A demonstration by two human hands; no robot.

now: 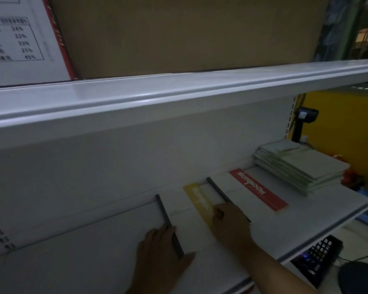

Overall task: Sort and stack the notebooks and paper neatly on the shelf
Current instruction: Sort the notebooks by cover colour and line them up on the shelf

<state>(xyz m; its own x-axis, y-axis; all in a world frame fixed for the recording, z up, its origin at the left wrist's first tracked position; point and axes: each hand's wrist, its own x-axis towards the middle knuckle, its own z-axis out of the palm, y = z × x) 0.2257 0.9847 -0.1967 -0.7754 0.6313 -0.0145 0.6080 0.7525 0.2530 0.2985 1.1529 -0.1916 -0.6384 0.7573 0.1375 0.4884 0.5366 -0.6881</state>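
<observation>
On the white shelf [306,228] lie three white notebooks side by side, each with a dark spine. My left hand [157,251] rests on the left notebook [94,240], fingers over its dark spine [168,221]. My right hand [229,221] presses on the middle notebook with a yellow band [197,198], fingertips at the dark spine [217,189] of the notebook with a red band [257,189]. A stack of pale green notebooks [302,166] sits at the shelf's far right.
An upper white shelf [179,96] overhangs close above, carrying a large cardboard box [189,32] and a printed sheet [15,39]. Right of the shelf are a yellow panel [338,124], a black scanner [306,117] and a black basket [319,257] below.
</observation>
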